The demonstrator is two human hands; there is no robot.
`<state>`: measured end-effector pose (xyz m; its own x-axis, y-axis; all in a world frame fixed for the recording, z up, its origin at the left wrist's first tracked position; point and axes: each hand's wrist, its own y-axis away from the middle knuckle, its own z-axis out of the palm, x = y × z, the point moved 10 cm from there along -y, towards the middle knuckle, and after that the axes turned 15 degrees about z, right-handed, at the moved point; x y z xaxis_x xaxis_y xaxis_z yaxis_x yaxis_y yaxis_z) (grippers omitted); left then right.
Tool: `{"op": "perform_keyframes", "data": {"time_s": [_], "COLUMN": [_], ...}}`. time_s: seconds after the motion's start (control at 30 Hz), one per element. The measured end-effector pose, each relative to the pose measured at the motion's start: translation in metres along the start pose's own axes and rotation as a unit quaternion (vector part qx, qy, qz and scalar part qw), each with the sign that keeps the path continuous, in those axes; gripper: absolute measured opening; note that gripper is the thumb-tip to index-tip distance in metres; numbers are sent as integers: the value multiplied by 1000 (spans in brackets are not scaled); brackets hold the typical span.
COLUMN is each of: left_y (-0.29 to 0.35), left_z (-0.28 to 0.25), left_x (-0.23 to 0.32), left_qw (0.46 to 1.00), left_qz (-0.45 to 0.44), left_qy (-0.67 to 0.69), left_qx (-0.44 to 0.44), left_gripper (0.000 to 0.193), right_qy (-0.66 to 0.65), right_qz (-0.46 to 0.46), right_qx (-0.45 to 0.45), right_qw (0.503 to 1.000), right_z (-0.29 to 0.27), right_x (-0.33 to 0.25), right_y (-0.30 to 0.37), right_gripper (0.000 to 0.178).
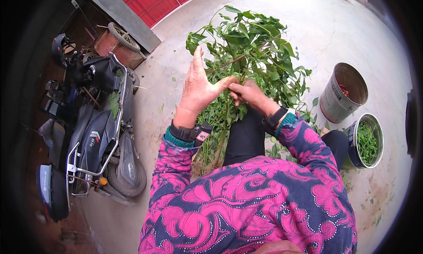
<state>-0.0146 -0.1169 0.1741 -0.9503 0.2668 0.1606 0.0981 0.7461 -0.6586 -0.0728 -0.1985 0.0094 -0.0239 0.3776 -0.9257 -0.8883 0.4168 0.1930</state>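
Observation:
In front of me stands an uprooted leafy green plant (246, 33), likely a pepper plant, its crown away from me and its stem running down toward my lap. My right hand (252, 94) is closed around the stem among the leaves. Beside it, my left hand (197, 85) has its fingers stretched upward along the foliage. The left thumb reaches across to the right hand's fingertips, and whether anything small is between them cannot be made out. More leafy plants lie behind and under my hands, by my dark-trousered legs.
To the right stand a tall grey bucket (330, 105) with some red peppers inside and a shorter bucket (352, 144) filled with thin green peppers. A parked electric scooter (99, 135) takes up the left side. Beyond it are a wheeled reddish cart (115, 47) and a red door (152, 3).

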Motion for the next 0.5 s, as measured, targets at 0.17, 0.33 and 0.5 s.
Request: {"op": "perform_keyframes", "data": {"time_s": [0.17,0.33,0.5], "left_y": [-17,-19,-2], "left_z": [77,116,162], "left_x": [31,-25,-94], "left_qw": [995,974,674], "left_qz": [-18,-116,-315], "left_qy": [94,192,604], "left_qx": [-3,19,287], "left_gripper": [130,41,25], "right_qy": [130,193,142], "right_qz": [-91,-56,-73], "right_qx": [93,94,58], "right_qw": [983,975,985], "right_z": [8,6,-15], "right_x": [-9,7,44], "right_y": [15,32,86], "right_gripper": [20,28,47]}}
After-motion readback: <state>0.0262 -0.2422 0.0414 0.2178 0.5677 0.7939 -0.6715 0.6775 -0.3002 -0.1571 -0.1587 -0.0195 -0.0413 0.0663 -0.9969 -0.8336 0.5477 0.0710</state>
